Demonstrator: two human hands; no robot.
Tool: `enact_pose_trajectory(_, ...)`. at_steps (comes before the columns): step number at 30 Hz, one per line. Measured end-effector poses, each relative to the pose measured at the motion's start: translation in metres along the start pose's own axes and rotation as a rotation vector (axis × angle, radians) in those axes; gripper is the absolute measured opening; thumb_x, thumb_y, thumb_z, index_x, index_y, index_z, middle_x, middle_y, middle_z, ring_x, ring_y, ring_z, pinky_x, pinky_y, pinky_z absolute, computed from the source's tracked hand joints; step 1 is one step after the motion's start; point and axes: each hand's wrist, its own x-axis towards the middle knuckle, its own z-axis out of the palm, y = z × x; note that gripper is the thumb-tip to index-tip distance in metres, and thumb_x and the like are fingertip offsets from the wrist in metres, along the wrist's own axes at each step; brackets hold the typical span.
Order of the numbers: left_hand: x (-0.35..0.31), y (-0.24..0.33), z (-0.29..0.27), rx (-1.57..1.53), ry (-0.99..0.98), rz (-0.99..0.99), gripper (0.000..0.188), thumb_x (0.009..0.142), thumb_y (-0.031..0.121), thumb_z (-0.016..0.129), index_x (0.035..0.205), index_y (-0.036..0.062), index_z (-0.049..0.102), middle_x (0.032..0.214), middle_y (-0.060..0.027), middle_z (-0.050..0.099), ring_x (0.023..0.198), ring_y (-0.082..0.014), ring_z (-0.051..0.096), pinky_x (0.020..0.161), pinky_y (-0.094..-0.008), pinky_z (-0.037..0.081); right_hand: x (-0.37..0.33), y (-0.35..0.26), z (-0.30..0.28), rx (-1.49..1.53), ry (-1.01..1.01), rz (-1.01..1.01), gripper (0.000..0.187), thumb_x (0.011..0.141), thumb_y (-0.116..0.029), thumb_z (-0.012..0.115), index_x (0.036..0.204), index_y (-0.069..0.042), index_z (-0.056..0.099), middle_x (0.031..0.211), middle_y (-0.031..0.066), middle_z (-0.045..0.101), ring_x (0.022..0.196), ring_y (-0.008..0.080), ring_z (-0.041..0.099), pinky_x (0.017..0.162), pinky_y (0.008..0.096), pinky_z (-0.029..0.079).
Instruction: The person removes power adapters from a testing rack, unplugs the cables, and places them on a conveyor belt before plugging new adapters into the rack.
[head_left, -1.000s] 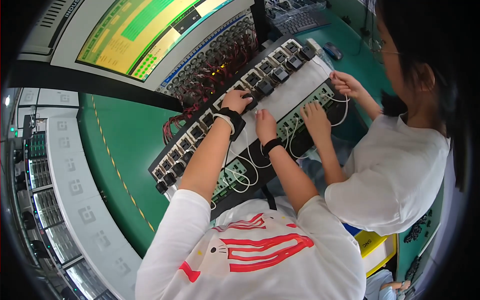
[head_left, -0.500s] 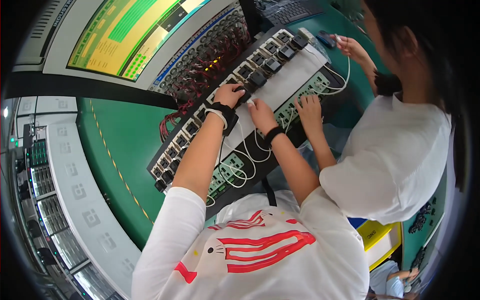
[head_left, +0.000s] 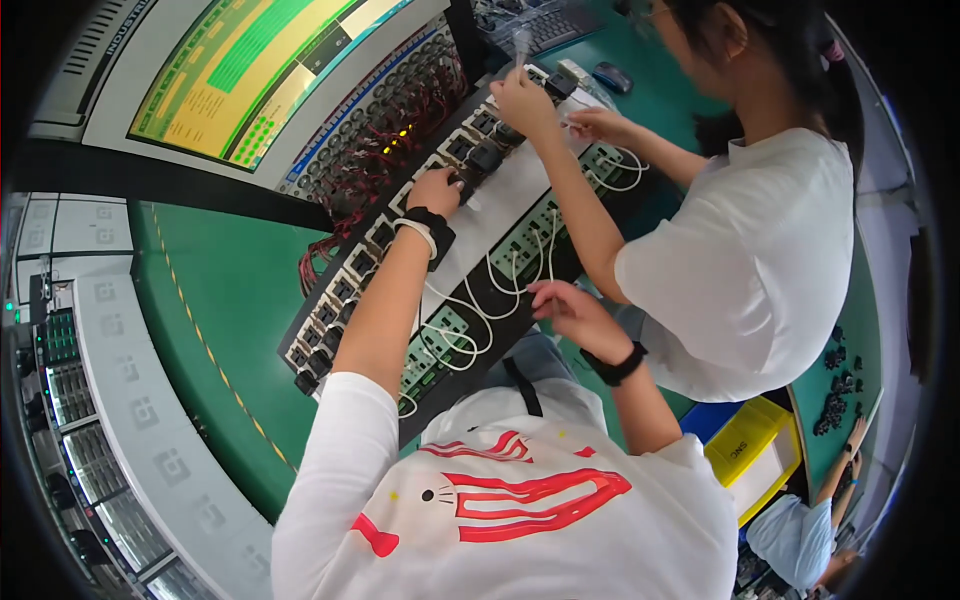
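A black power adapter (head_left: 462, 186) sits in the long row of sockets, partly covered by my left hand (head_left: 434, 192), whose fingers close around it. Just beside it, a small pale plug (head_left: 473, 206) shows over the white board. My right hand (head_left: 578, 315) is raised off the near edge of the rig, fingers loosely bent and apart, with no object visible in them. Its fingertips are close to a loop of white cable (head_left: 512, 291); whether they touch it is unclear. Green socket boards (head_left: 443, 335) line the near side, with white cables plugged in.
At my right a co-worker reaches over the rig, one hand (head_left: 527, 103) at the far sockets, the other (head_left: 602, 126) by a white cable. A lit screen (head_left: 265, 75) and red wiring (head_left: 400, 165) stand beyond. A yellow bin (head_left: 752, 450) is at lower right.
My right hand has left the adapter and drawn back toward me and to the right. My left hand stays on the adapter. The co-worker's arm has swung across to the far sockets.
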Motion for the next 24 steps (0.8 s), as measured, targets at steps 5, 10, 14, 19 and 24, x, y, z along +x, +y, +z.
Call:
enact_pose_trajectory(5,0.017,0.039,0.011,-0.031,0.135,0.072,0.046,0.081,0.031,0.056,0.12,0.0056,0.055,0.121,-0.0176,0.056,0.113,-0.0338,0.051,0.094,-0.0425,0.042,-0.011,-0.077,-0.003,0.473,-0.26,0.005,0.03,0.077,0.002,0.062,0.105,-0.002,0.053,0.102,0.0045,0.059,0.095,0.0116,0.056,0.085,0.0262,0.045)
enact_pose_trajectory(10,0.036,0.038,0.015,-0.099,0.033,-0.015,0.051,0.082,0.038,0.058,0.121,0.0044,0.056,0.111,-0.0234,0.06,0.105,-0.036,0.057,0.091,-0.0396,0.044,0.036,-0.103,0.013,-0.609,0.236,-0.433,0.013,0.08,-0.01,0.067,0.082,-0.005,0.055,0.083,-0.0003,0.051,0.073,0.0082,0.046,0.062,0.0241,0.038)
enact_pose_trajectory(14,0.039,0.04,0.015,-0.157,-0.014,-0.049,0.049,0.08,0.032,0.061,0.122,0.0067,0.056,0.113,-0.02,0.06,0.107,-0.0344,0.056,0.092,-0.0395,0.043,0.074,-0.109,0.032,-0.14,0.336,-0.567,0.021,0.082,-0.016,0.066,0.087,-0.005,0.049,0.078,-0.0001,0.047,0.066,0.0087,0.045,0.058,0.0227,0.037)
enact_pose_trajectory(19,0.04,0.037,0.015,-0.174,-0.049,-0.08,0.048,0.08,0.032,0.062,0.122,0.0093,0.057,0.112,-0.0201,0.061,0.105,-0.0345,0.056,0.09,-0.04,0.044,0.165,-0.015,0.041,0.495,0.409,0.112,0.024,0.094,-0.033,0.047,0.094,-0.01,0.05,0.074,-0.0027,0.044,0.052,0.008,0.037,0.043,0.021,0.029)
enact_pose_trajectory(24,0.04,0.048,0.008,-0.167,-0.042,-0.083,0.048,0.08,0.031,0.062,0.122,0.0086,0.057,0.11,-0.0206,0.061,0.104,-0.0346,0.057,0.09,-0.0407,0.044,0.227,0.086,0.019,0.15,0.639,0.046,0.022,0.095,-0.031,0.043,0.094,-0.011,0.052,0.067,-0.0032,0.041,0.049,0.0084,0.036,0.041,0.0218,0.027)
